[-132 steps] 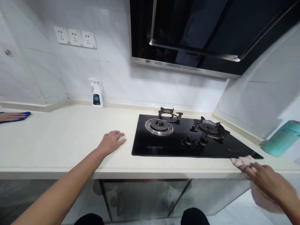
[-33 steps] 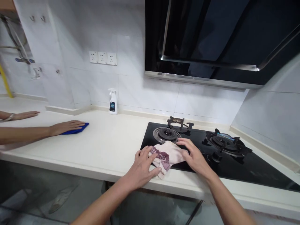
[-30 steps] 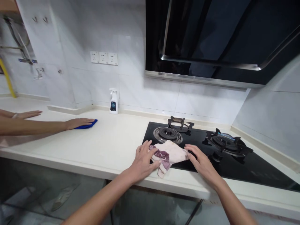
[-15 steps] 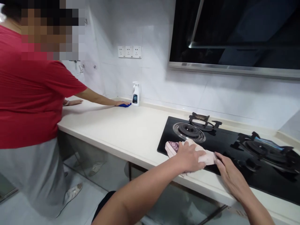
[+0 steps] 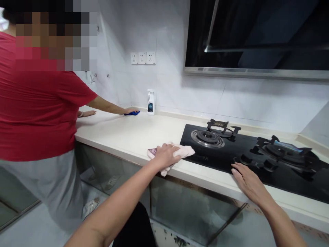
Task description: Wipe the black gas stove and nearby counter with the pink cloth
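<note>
My left hand (image 5: 166, 156) presses a pale pink cloth (image 5: 187, 151) with a purple patterned part onto the front of the white counter. The cloth's right end lies over the left front corner of the black gas cooktop (image 5: 213, 159). A fold of it hangs at the counter's front edge. My right hand (image 5: 248, 180) rests with fingers stretched out at the cooktop's front edge, beside a control knob (image 5: 243, 160), and holds nothing.
At the left, a person in a red shirt (image 5: 46, 113) leans over the counter (image 5: 123, 133) with one hand on a blue cloth (image 5: 132, 113). A white spray bottle (image 5: 150, 104) stands by the wall. The black range hood (image 5: 257, 41) overhangs the cooktop.
My left hand has slid the pink cloth leftward, from the cooktop onto the counter. The cloth has come away from my right hand. The other person's blue cloth has shifted away from the bottle.
</note>
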`<state>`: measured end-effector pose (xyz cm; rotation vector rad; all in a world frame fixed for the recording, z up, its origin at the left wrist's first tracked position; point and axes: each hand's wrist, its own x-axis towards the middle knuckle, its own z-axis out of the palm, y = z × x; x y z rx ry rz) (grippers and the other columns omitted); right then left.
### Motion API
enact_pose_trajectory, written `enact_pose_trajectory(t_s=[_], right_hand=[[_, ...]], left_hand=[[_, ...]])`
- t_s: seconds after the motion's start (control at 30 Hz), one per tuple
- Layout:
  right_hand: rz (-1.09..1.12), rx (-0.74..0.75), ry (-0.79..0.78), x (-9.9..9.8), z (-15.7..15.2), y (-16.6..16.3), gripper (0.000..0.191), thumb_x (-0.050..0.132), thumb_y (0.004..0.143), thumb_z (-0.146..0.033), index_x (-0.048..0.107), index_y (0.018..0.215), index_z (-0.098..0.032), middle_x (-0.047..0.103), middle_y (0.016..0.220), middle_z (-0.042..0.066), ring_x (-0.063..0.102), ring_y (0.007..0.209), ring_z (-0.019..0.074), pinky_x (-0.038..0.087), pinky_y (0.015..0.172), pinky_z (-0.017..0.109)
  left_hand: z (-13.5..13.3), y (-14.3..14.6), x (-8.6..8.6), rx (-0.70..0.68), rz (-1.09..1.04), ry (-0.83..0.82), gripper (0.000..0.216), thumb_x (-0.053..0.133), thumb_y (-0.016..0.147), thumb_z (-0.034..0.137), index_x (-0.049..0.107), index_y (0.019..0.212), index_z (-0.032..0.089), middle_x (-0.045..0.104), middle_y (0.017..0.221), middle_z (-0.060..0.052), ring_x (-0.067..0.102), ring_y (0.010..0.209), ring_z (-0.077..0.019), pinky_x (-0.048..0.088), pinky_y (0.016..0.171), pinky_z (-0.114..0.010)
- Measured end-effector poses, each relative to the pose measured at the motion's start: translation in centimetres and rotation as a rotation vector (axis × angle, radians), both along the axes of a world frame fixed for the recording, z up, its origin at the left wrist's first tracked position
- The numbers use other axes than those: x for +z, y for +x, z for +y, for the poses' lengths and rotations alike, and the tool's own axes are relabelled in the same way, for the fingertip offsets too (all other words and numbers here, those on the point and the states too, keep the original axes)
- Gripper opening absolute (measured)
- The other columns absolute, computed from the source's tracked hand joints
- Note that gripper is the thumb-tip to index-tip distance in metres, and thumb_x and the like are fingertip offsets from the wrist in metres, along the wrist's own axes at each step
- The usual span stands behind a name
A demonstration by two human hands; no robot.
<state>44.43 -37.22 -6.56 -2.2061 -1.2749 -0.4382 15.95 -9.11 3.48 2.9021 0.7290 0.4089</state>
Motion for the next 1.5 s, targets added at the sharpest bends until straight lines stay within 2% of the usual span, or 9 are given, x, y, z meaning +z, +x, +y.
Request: enact_pose_trajectory(t_s=[0.13,0.27,0.4,0.7,0.93,1.0,1.13,1.27,1.5], right_hand=[[-0.001,0.003,0.034,-0.3,0.1,-0.1,0.059,0.033,0.1,-0.061,0.066,0.123,-0.019,0.064,0.137,0.015,0.058,0.131,0.0307,0.04,0.118,0.055],[0.01,-0.016,0.052,-0.7,0.5,0.1,0.061,0.034,0.098,-0.063,0.067,0.123,-0.018,0.065,0.137,0.015,0.057,0.132,0.0319,0.04,0.118,0.057],[0.01,-0.025,0.055,-0.8,0.6,-0.1,0.061,0.036,0.097,-0.064,0.068,0.122,-0.018,0.065,0.136,0.015,0.056,0.133,0.0326,0.04,0.117,0.057],[-0.028,-0.036,0.075,0.1,0.8,-0.9,0.062,0.04,0.094,-0.067,0.068,0.117,-0.017,0.068,0.13,0.016,0.06,0.127,0.0342,0.042,0.115,0.057],[0.225,-0.039,0.16,0.5,-0.3,0.3,0.059,0.036,0.095,-0.068,0.073,0.11,-0.024,0.07,0.127,0.01,0.063,0.123,0.0318,0.044,0.114,0.051],[0.282,-0.067,0.213,0.7,-0.9,0.5,0.061,0.031,0.096,-0.068,0.072,0.112,-0.025,0.069,0.131,0.008,0.061,0.128,0.032,0.042,0.117,0.05],[0.341,-0.081,0.225,1.1,-1.9,0.7,0.065,0.029,0.095,-0.07,0.073,0.112,-0.025,0.067,0.134,0.01,0.056,0.133,0.0335,0.037,0.121,0.051],[0.348,-0.049,0.17,1.2,-2.1,0.6,0.063,0.031,0.096,-0.069,0.073,0.112,-0.025,0.068,0.132,0.01,0.056,0.132,0.0339,0.034,0.122,0.053],[0.383,-0.048,0.129,1.1,-2.2,0.4,0.06,0.035,0.097,-0.069,0.072,0.117,-0.027,0.066,0.134,0.006,0.055,0.133,0.0317,0.035,0.121,0.05]], left_hand=[[3.4,-3.6,-0.1,0.117,-0.007,0.049,0.044,0.057,0.092,0.045,0.068,0.132,0.029,0.065,0.14,-0.008,0.052,0.127,-0.0369,0.04,0.103,-0.056],[7.3,-5.9,0.2,0.245,-0.021,0.069,0.047,0.055,0.09,0.037,0.065,0.134,0.023,0.059,0.148,-0.012,0.049,0.132,-0.0389,0.039,0.103,-0.06],[7.6,-6.8,0.1,0.228,-0.022,0.064,0.049,0.056,0.089,0.04,0.064,0.135,0.024,0.055,0.154,-0.01,0.047,0.138,-0.036,0.038,0.106,-0.057],[-3.7,-4.6,-2.8,-0.137,-0.211,0.122,0.035,0.065,0.087,0.042,0.069,0.118,0.027,0.067,0.137,-0.005,0.055,0.124,-0.0303,0.039,0.101,-0.048],[-12.5,3.1,-4.1,-0.473,-0.237,0.122,0.061,0.055,0.095,0.054,0.045,0.152,0.034,0.05,0.154,-0.009,0.043,0.133,-0.0375,0.034,0.104,-0.058],[-14.7,5.9,-4.4,-0.532,-0.185,0.144,0.06,0.051,0.096,0.059,0.046,0.151,0.035,0.043,0.159,-0.009,0.034,0.14,-0.0427,0.033,0.103,-0.062],[-16.7,9.7,-4.6,-0.547,-0.116,0.126,0.054,0.053,0.094,0.061,0.058,0.138,0.03,0.055,0.147,-0.008,0.035,0.139,-0.0418,0.032,0.103,-0.061],[-15.0,8.9,-4.5,-0.553,-0.154,0.128,0.051,0.054,0.094,0.062,0.066,0.125,0.023,0.062,0.138,-0.009,0.045,0.13,-0.0349,0.037,0.102,-0.057],[-6.1,0.8,-4.5,-0.348,-0.291,0.303,0.053,0.057,0.092,0.07,0.071,0.115,0.025,0.068,0.132,-0.007,0.055,0.123,-0.0308,0.043,0.093,-0.046]])
